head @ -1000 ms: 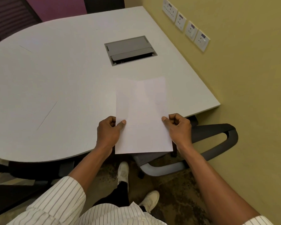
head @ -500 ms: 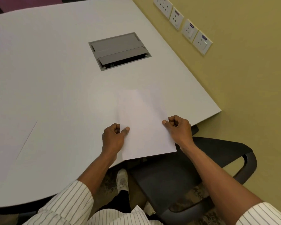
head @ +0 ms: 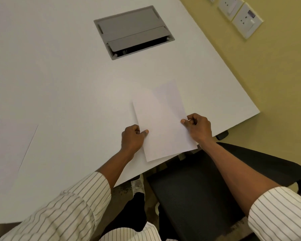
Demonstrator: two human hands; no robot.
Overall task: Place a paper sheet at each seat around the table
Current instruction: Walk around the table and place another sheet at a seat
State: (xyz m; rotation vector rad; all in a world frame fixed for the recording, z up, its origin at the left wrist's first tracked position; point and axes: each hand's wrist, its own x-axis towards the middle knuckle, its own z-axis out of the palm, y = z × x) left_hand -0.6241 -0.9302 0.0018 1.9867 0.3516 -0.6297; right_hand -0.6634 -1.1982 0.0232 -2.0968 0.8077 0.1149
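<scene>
The white table (head: 59, 84) has a black chair (head: 198, 197) at its near edge. A paper sheet (head: 162, 124) lies over that edge, before the chair. The left hand (head: 131, 138) and right hand (head: 199, 127) pinch its side edges, thumbs on top, fingers curled.

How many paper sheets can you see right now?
2. One paper sheet is pinched between the left hand and right hand at the table edge; another sheet lies flat far left. Others may be out of frame.

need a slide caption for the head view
Both hands, left hand and right hand, hold a paper sheet over the table edge.
</scene>
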